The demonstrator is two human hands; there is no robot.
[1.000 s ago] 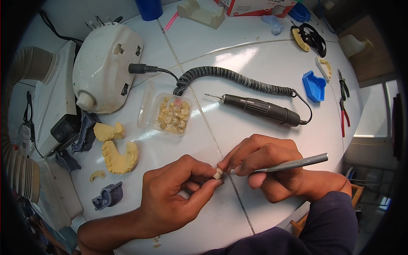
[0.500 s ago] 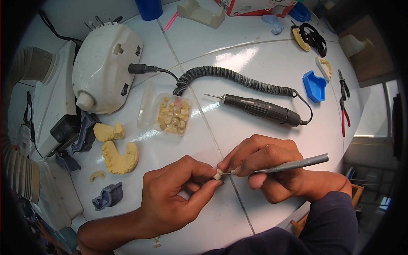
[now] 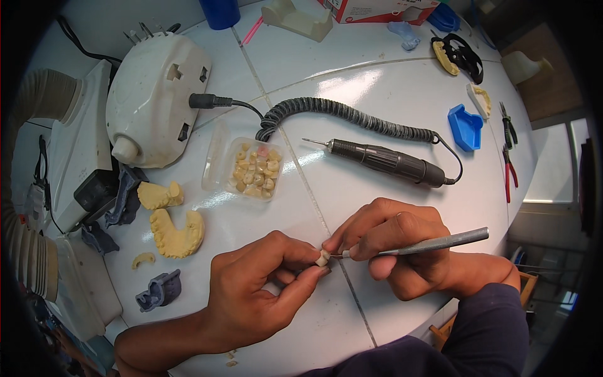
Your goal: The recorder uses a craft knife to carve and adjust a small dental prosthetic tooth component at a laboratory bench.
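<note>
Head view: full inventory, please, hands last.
Toothlike piece: 1, cream, left hand
Metal tool: 1, silver, right hand
Handpiece: 1, dark grey, centre
Coiled cord: 1, dark grey, centre
Control unit: 1, white, upper left
Open container: 1, clear, left
Loose pieces: many, mostly yellowish, in container
Dental models: 2, yellow, left
Curved fragment: 1, yellowish, left
Moulded pieces: 3, grey, left
Cup: 1, blue, top
Sticks: unclear, pink, top
Cradle: 1, beige, top
Carton: 1, red-white, top
Scrap: 1, pale blue, top
Plastic pieces: 2, blue, upper right
Frame with model: 1, black-yellow, upper right
Small model: 1, white-yellow, right
Pliers: 2, dark and red, right
Ribbed hose: beige, far left
Bench: 1, white, throughout
Left hand: 1, lower centre
Right hand: 1, lower centre
</note>
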